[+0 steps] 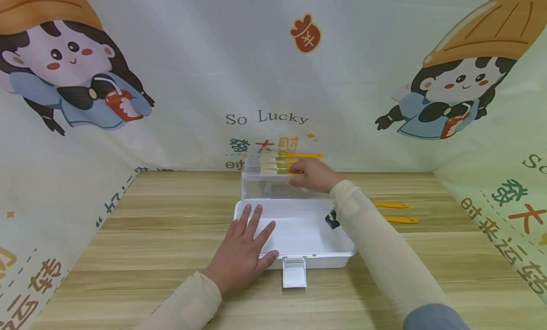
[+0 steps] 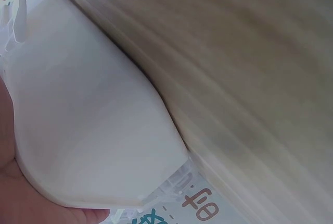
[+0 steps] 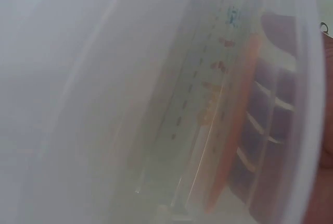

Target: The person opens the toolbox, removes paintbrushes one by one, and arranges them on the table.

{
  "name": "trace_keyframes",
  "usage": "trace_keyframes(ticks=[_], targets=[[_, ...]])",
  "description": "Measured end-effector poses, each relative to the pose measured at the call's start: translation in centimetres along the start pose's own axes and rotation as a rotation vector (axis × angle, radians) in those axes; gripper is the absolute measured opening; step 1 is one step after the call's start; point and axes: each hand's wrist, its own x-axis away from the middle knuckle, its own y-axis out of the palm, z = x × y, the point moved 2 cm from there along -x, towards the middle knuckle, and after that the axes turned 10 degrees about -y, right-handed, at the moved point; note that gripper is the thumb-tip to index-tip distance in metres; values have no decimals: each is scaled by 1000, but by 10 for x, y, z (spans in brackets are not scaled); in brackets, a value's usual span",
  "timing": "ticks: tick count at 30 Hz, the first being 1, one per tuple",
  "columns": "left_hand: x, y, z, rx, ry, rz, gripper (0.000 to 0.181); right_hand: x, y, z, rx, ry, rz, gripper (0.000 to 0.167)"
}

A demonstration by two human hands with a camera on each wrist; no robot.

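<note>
A white plastic box (image 1: 299, 262) stands with its clear lid (image 1: 243, 185) tipped up at the back. My left hand (image 1: 243, 254) rests over the box's front left corner, fingers spread and straight; the left wrist view has the white wall (image 2: 99, 109) close up. Across the raised lid lie paintbrushes with pale bristles (image 1: 268, 168) and yellow handles (image 1: 309, 155). My right hand (image 1: 316, 174) pinches the handle of the nearer paintbrush (image 1: 283, 167) there. Through the cloudy lid, the right wrist view shows an orange handle (image 3: 234, 125) beside blurred fingers (image 3: 265, 125).
Two yellow handles (image 1: 391, 204) lie on the wooden table (image 1: 179, 225) right of the box, partly behind my right forearm. A small black piece (image 1: 332, 220) of unclear kind is at the box's right end. The box's front latch (image 1: 295, 275) hangs down. A printed cloth (image 1: 205, 73) encloses the table.
</note>
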Motion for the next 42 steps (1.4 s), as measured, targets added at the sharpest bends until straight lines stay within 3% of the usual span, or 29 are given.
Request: trace_keyframes(ticks=[8,20,29,42], targets=[[0,-1,0,11,-10,-16,66,0,0,-1,16,-26,-4,36],[0,0,-1,7,13,33,65,-3,2,0,44,-30,-8,35],[0,0,0,6,16,31,65,2,0,1,-53,-35,45,30],[0,1,0,13,19,37,64,3,-3,-6,-7,-21,-27,37]])
